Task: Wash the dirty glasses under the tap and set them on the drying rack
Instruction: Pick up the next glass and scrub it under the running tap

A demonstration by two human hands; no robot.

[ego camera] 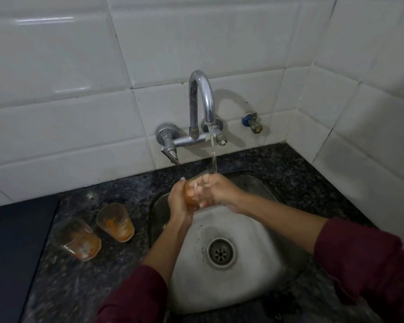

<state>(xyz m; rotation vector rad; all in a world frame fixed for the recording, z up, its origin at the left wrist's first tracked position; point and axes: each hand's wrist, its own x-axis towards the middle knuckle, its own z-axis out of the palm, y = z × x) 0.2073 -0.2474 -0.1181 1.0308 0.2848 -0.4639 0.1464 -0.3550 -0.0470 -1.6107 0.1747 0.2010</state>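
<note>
Over the steel sink (261, 283), my left hand (179, 203) and my right hand (217, 191) both grip one glass (193, 194) smeared with orange residue. Water runs from the chrome tap (200, 99) onto the glass's rim. Fingers of my right hand reach inside or around its mouth. Two more dirty glasses wait on the dark granite counter to the left: one upright (116, 222), one lying tilted on its side (78, 240). No drying rack is in view.
White tiled walls close in behind and on the right. A small valve (253, 123) sticks out of the wall right of the tap. A dark flat surface (12, 252) borders the counter at far left. The drain (219, 252) sits mid-sink.
</note>
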